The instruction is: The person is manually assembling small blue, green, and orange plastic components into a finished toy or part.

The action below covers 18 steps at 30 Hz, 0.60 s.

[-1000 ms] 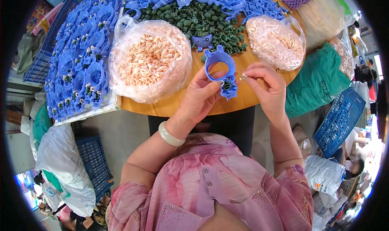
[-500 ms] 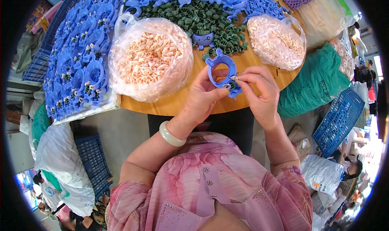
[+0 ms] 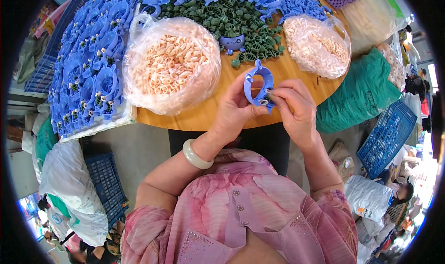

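The left hand [image 3: 236,111] holds a blue plastic ring-shaped part [image 3: 257,85] up over the edge of the round wooden desk [image 3: 296,85]. Its grip is closed on the lower side of the ring. A second ago the right hand [image 3: 296,111] was a little apart from the ring, with something small in its fingertips. Now it has come in close, and its grip is pinched on a small dark piece [image 3: 265,97] right at the bottom of the ring. So it looks like the small piece is being pushed into the ring, and the two are now touching.

Behind the hands lies a heap of small dark green plastic pieces [image 3: 222,21]. To the left sits a clear bag of small pale orange pieces [image 3: 171,62], and to the right a clear bag of small whitish pieces [image 3: 315,44]. Far left is a big pile of blue ring parts [image 3: 88,74].
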### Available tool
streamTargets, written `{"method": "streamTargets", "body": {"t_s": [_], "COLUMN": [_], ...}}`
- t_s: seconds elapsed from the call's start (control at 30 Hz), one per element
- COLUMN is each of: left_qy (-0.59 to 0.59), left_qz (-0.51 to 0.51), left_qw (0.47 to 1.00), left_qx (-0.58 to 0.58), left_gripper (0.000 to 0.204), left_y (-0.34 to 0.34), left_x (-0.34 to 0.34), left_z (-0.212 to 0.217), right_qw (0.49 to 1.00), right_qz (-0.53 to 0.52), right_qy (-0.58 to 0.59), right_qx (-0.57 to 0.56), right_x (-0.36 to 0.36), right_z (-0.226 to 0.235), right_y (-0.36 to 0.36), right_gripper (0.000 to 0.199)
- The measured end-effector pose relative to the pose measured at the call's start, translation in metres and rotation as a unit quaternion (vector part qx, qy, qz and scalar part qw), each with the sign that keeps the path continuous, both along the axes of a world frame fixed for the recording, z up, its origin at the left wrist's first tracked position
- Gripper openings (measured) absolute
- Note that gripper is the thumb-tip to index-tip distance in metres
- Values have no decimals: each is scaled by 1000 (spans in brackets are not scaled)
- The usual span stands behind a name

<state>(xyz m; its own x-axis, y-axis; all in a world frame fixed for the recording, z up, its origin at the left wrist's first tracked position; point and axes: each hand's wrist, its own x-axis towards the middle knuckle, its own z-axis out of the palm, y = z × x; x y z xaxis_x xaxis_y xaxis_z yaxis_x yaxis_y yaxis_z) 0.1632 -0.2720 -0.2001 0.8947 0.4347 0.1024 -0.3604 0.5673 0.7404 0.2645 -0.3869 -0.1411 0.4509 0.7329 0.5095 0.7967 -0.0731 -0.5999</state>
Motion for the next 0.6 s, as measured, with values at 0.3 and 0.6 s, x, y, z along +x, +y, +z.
{"method": "streamTargets", "body": {"t_s": [0.3,0.6], "left_qy": [-1,31], "left_qz": [-18,-25], "left_qw": [1000,999], "left_qx": [-13,27], "left_gripper": [71,67], "left_y": [2,2], "left_x": [0,-1], "left_z": [1,4], "right_qw": [999,993], "right_qz": [1,16], "right_qy": [45,117], "right_qx": [-7,10], "right_x": [2,1], "right_z": [6,5], "right_y": [-1,-6], "right_gripper": [11,9]}}
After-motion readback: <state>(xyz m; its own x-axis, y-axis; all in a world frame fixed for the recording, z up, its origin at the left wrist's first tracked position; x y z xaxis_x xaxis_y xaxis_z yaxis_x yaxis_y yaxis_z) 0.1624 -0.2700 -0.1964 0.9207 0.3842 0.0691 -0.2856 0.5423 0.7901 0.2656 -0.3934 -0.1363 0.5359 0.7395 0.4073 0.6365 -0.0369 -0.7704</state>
